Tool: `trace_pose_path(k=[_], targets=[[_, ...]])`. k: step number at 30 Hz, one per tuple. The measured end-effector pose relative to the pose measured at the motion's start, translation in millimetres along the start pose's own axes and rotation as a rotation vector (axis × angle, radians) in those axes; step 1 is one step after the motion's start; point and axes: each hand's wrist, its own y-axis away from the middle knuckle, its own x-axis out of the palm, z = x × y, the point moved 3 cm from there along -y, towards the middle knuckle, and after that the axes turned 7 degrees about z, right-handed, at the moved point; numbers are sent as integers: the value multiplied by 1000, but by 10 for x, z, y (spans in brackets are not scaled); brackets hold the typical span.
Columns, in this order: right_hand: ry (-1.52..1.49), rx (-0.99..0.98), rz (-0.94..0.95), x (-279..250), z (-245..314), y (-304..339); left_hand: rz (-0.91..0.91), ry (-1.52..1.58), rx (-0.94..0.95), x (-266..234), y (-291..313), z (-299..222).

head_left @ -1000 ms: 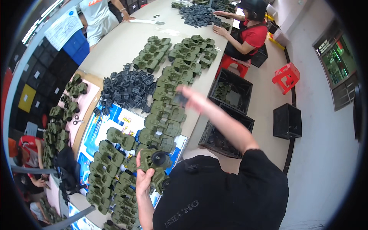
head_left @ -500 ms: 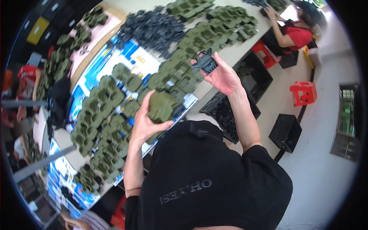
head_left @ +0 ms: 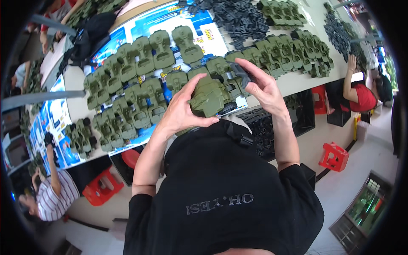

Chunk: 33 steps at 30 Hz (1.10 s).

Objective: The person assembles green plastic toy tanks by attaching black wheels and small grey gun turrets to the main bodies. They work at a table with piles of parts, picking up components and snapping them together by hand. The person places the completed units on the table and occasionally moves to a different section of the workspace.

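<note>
In my left hand (head_left: 180,108) is an olive-green toy vehicle (head_left: 208,100) with dark wheels, the thumb and fingers wrapped round its near end. My right hand (head_left: 268,93) pinches a dark grey plastic part (head_left: 241,75) between thumb and fingers. It is at the vehicle's right end; I cannot tell whether the two touch. Beyond my hands, rows of similar green vehicle bodies (head_left: 144,55) stand on the table, and a heap of loose dark grey parts (head_left: 240,23) lies at the far side.
Blue and white printed sheets (head_left: 131,32) cover part of the table. Black crates (head_left: 261,131) with dark parts stand below the table's edge at right. Red stools (head_left: 334,156) are on the floor. Co-workers sit at right (head_left: 361,91) and lower left (head_left: 57,193).
My right hand has brought the dark grey part down to the green vehicle, and my hands are closer together. The view has turned, so the table now runs more level across it.
</note>
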Motion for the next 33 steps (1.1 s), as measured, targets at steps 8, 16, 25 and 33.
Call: trace_pose_path(k=[8, 16, 25, 33], targets=[[201, -59, 195, 231, -86, -147, -40, 24, -53, -129, 81, -109], [-352, 251, 204, 241, -437, 6, 121, 185, -330, -119, 68, -147], [-188, 284, 234, 223, -513, 1, 106, 230, -339, -134, 78, -113], [-68, 270, 161, 215, -391, -49, 87, -5, -311, -111, 160, -214]])
